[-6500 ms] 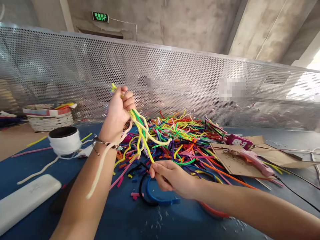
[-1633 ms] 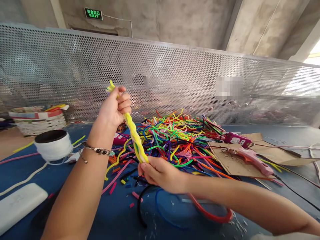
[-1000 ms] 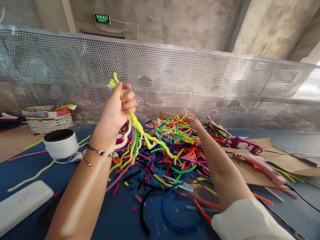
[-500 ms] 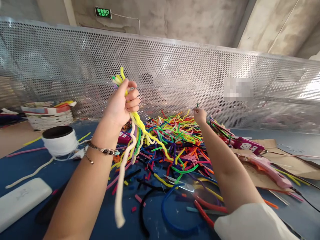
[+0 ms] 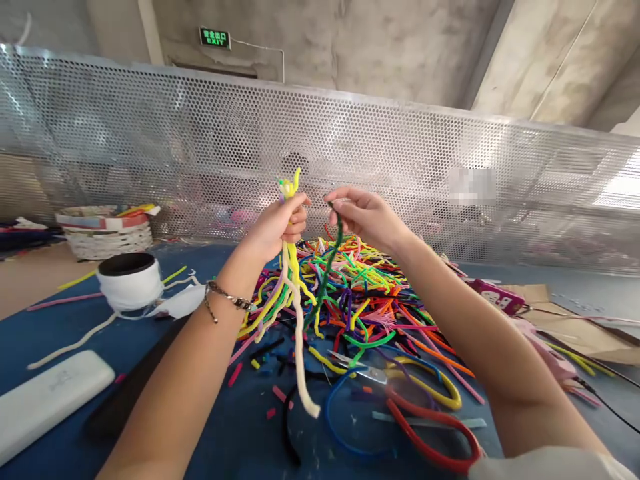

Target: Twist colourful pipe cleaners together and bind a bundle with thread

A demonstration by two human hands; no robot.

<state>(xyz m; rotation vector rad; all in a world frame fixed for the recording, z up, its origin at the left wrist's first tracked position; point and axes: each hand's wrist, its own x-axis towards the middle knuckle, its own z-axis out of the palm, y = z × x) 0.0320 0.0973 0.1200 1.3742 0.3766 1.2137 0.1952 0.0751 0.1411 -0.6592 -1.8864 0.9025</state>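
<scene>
My left hand [image 5: 277, 227] is closed around the top of a bundle of pipe cleaners [image 5: 291, 293], mostly yellow with one long cream strand hanging down. My right hand [image 5: 365, 217] pinches the upper end of a dark green pipe cleaner [image 5: 327, 267] right beside the bundle, the stem dangling over a big heap of many-coloured pipe cleaners [image 5: 370, 287] on the blue table [image 5: 210, 433]. Both hands are raised above the heap, almost touching.
A roll of white tape [image 5: 129, 280] and a white flat case [image 5: 47, 397] lie left. Plastic headbands [image 5: 430, 427] and scissors [image 5: 357, 367] lie near the front. A pink glue gun [image 5: 547, 350], cardboard [image 5: 580, 327] and a basket [image 5: 105, 233] sit farther off, before a perforated metal screen [image 5: 400, 167].
My right hand let go of the twisted bundle, reached to the far side of the heap, picked a dark green pipe cleaner and brought it back up beside my left hand. The bundle's strands hang loose now.
</scene>
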